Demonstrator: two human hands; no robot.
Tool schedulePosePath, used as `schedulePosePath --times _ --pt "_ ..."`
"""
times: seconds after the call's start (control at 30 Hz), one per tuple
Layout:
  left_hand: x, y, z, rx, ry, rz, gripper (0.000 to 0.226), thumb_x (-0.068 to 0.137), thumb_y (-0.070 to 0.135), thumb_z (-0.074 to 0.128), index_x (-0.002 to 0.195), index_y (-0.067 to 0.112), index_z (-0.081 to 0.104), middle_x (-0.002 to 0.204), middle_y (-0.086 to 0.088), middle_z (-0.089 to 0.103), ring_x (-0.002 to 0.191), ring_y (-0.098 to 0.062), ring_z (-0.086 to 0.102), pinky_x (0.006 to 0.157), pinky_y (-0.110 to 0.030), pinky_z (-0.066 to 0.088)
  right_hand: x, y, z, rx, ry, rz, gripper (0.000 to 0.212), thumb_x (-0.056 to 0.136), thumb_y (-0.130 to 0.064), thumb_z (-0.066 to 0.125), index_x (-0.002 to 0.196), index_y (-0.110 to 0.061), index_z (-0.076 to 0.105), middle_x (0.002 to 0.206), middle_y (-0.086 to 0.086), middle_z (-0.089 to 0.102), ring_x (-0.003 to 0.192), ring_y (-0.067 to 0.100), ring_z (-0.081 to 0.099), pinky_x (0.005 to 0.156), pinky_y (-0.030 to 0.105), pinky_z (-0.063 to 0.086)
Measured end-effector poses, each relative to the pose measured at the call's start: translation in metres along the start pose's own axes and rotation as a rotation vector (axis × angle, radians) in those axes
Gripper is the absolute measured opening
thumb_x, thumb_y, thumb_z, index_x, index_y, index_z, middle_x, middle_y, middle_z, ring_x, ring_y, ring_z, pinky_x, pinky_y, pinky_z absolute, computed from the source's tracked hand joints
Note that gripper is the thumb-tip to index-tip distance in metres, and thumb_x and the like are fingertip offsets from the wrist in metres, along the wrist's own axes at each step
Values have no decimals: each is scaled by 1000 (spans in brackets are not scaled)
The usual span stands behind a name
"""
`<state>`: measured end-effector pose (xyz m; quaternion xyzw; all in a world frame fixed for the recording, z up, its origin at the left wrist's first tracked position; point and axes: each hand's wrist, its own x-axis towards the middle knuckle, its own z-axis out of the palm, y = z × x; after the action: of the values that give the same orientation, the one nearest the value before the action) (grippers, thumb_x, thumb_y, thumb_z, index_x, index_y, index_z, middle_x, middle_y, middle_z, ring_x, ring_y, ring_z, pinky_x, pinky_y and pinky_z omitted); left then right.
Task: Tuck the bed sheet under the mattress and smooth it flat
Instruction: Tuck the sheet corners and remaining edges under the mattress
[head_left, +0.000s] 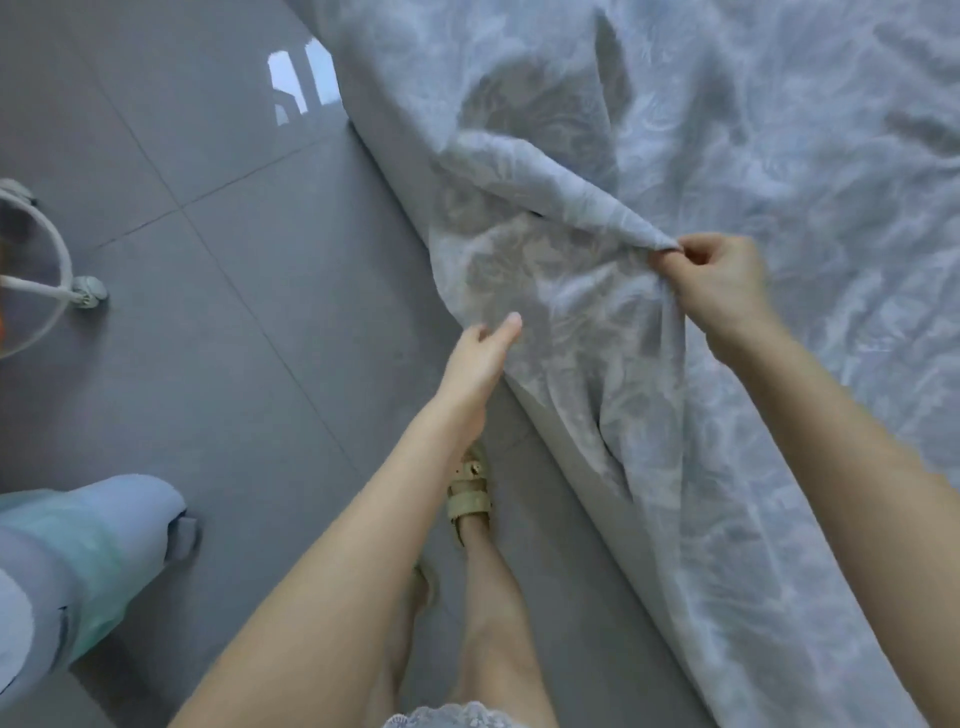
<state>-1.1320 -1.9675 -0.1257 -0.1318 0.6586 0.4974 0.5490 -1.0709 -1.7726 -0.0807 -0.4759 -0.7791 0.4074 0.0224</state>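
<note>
The right hand (722, 280) pinches a fold of the bed sheet (753, 130), while the left hand (480, 361), fingers straight, touches its hanging edge.

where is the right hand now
Head view, right of centre: the right hand pinches a raised fold of the sheet, right of the left hand.

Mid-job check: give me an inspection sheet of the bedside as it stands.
Surface: mattress side exposed under the sheet edge.
Job's things: bed sheet wrinkled, edge hanging untucked.
Clutter: cloth bundle on the floor; wheeled stand at left.
Hands: right hand pinches a sheet fold; left hand open at the hanging edge.
Cables: nothing seen.
Surroundings: grey tiled floor; sandal beside the bed.
</note>
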Motion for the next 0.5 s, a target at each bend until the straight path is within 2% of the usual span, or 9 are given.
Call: schedulePosePath --times 0.13,0.2,0.27,0.33,0.4,0.5 --pt "21 -62 48 -72 -36 -137 85 87 49 59 149 8 18 154 -5 25 138 -24 30 106 -36 32 25 21 6 -69 61 12 29 83 -21 60 71 5 64 62 9 48 61 18 43 56 31 36" --pt "30 -81 67 -82 -59 -104 76 87 46 61 144 6 32 149 -6 37 132 -22 40 100 -31 37 33 29 9 -95 57 -11 32 84 -23 60 73 8 62 61 7 45 60 18 41 54 30 34" --pt "34 -93 82 -94 -54 -33 55 90 42 58 132 7 51 135 -7 53 115 -17 53 88 -24 40 35 35 11 -105 36 -49 33 84 -23 60 72 8 61 60 6 43 59 18 41 54 30 33" --pt "30 -104 95 -153 -46 26 49 91 43 56 124 7 56 126 -5 59 105 -15 56 84 -24 42 34 41 13 -108 20 -80 32 82 -24 60 63 1 59 58 3 42 57 15 39 52 29 32" --pt "22 -118 108 -155 0 81 49 89 44 57 121 7 57 118 -3 61 106 -16 57 85 -25 44 29 45 14 -116 -4 -91 37 83 -27 61 51 -13 48 53 -1 36 54 13 35 51 29 29" --pt "16 -141 121 -45 201 135 26 93 31 57 99 6 62 98 -11 67 92 -23 61 78 -35 48 16 49 11 -126 -70 -107 37 81 -34 61 53 -17 43 55 -1 37 58 17 37 54 31 30"
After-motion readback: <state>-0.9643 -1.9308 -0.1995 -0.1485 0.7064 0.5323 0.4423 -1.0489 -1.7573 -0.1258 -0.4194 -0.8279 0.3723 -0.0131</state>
